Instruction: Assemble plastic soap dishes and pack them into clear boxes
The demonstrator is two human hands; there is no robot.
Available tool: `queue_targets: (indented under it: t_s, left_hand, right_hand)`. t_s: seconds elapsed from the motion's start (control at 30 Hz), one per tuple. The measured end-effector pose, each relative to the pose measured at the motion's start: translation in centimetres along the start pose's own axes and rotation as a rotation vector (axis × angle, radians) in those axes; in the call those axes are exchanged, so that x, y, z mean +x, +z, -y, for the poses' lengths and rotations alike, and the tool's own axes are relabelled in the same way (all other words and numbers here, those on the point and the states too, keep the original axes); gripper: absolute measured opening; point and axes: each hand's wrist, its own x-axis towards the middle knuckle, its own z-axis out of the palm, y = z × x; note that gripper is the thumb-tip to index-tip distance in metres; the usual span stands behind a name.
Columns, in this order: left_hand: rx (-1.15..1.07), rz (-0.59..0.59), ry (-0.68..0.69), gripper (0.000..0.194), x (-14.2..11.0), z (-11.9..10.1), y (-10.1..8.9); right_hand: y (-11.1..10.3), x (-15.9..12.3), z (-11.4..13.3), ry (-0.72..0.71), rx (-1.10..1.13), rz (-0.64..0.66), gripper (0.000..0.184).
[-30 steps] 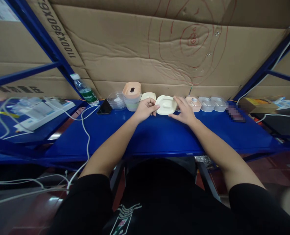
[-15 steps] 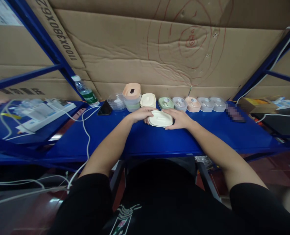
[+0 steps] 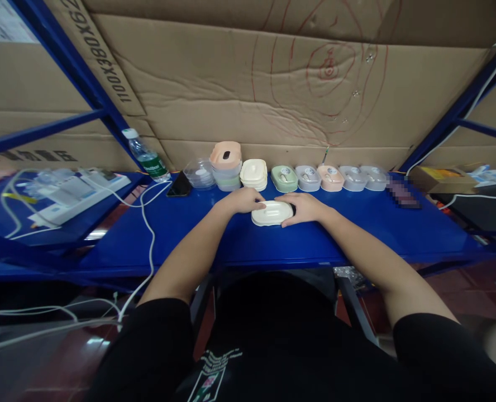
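Observation:
A cream plastic box (image 3: 272, 213) with a raised oblong in its upper face is between my hands, low over the blue tabletop. My left hand (image 3: 244, 201) grips its left end, with the thumb and fingertips at the upper edge. My right hand (image 3: 304, 208) wraps round the right end, thumb in front and fingers behind. A small black patch shows between the right palm and the box. Just behind stands a stack of similar cream pieces (image 3: 254, 174). Whether the box touches the table I cannot tell.
Stacked peach, grey and green tubs (image 3: 226, 162) stand beside clear plastic lids (image 3: 200, 174), a black phone (image 3: 180, 186) and a water bottle (image 3: 149, 159). Several lidded boxes (image 3: 308, 178) line the back right. A white cable (image 3: 151, 240) crosses the left side. Cardboard (image 3: 210, 84) walls the back.
The cream box has come down and slightly toward me, and its upper face lies flatter. My left fingers have shifted from under its left end to its upper edge.

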Motion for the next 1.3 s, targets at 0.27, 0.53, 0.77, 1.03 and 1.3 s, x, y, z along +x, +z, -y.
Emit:
queue_targets:
  t_s: [0.27,0.53,0.77,1.03,1.3]
  left_hand:
    - [0.108,-0.746,-0.14,0.031,-0.9,-0.2,-2.0]
    - [0.072,-1.033,-0.486,0.029,-2.4,1.6,-3.5]
    - [-0.074,-1.003,-0.493,0.017,-1.9,2.9,-3.9]
    - [-0.172,-1.249,-0.248,0.023,-2.1,2.9,-4.0]
    - [-0.704,-0.866,0.038,0.06,-0.6,0.5,-2.9]
  right_hand:
    - [-0.1,0.0,-0.7,0.021,0.048,-0.041,0.096]
    - [-0.3,-0.1,-1.2,0.086,0.068,-0.054,0.08]
    - [-0.3,-0.2,-1.3,0.101,0.08,-0.071,0.075]
    - [-0.6,-0.1,-1.2,0.111,0.091,-0.099,0.079]
    - [-1.4,-0.5,-1.8,0.164,-0.032,-0.345,0.113]
